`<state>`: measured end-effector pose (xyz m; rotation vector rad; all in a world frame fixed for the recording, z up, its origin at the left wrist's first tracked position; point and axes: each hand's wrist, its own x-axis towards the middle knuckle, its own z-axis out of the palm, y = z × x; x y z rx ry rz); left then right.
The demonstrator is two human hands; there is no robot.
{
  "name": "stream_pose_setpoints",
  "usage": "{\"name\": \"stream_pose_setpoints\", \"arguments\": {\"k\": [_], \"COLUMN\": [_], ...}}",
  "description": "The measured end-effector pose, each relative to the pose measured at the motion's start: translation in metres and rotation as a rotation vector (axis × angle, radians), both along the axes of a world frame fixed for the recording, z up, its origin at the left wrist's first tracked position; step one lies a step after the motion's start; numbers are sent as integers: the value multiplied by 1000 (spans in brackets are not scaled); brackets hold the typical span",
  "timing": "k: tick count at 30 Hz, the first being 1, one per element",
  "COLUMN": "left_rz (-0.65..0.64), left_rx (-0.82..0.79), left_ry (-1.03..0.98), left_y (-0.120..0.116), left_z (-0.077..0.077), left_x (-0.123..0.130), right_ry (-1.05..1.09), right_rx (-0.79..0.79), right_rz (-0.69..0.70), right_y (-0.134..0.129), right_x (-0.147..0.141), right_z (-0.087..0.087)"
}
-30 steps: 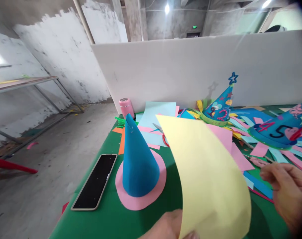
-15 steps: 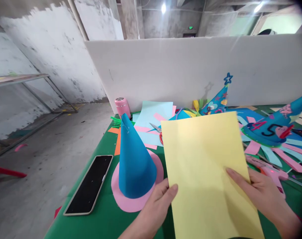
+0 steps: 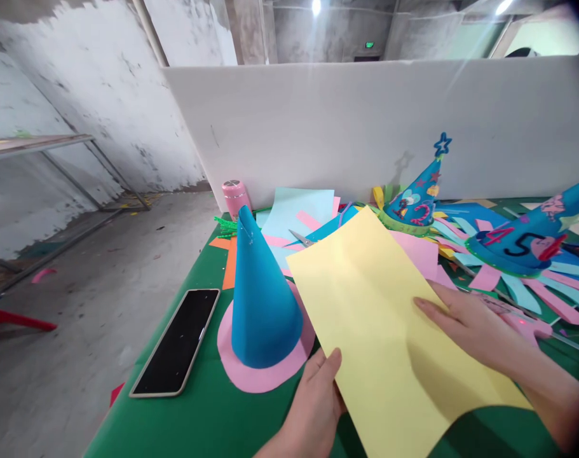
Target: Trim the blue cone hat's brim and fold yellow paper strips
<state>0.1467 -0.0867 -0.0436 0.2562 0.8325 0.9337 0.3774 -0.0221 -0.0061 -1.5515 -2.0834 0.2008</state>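
A sheet of yellow paper [image 3: 365, 305] is held up between my two hands, tilted to the left, with a curved cut along its lower edge. My left hand [image 3: 318, 394] pinches its lower left edge, thumb on top. On the right edge, my right hand [image 3: 456, 318] grips with the thumb in front and the other fingers partly hidden behind. Left of the sheet a plain blue paper cone [image 3: 265, 305] stands upright on a round pink paper disc [image 3: 251, 380].
A phone [image 3: 177, 343] lies near the table's left edge. Scissors [image 3: 302, 238], a pink cup [image 3: 235, 198] and light blue paper [image 3: 301, 210] sit behind the cone. Two decorated party hats [image 3: 415, 194], paper strips and a pink glue gun [image 3: 520, 321] occupy the right side. A white board [image 3: 341, 127] stands behind.
The yellow sheet has turned anticlockwise, its top now leaning left and its curved lower edge showing. My right hand has moved slightly up and left with it. The view has shifted a little.
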Motion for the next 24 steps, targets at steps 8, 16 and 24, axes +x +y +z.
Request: {"name": "stream_pose_setpoints", "arguments": {"k": [8, 16, 24], "left_rz": [-93, 400, 145], "left_rx": [2, 755, 663], "left_ry": [226, 1451, 1549], "left_y": [-18, -39, -6], "left_z": [-9, -9, -19], "left_x": [-3, -93, -102], "right_ry": [-385, -384, -309], "right_rx": [-127, -139, -222], "right_rz": [114, 365, 391], "right_y": [57, 111, 145], "right_x": [-37, -85, -119], "right_z": [55, 89, 117]}}
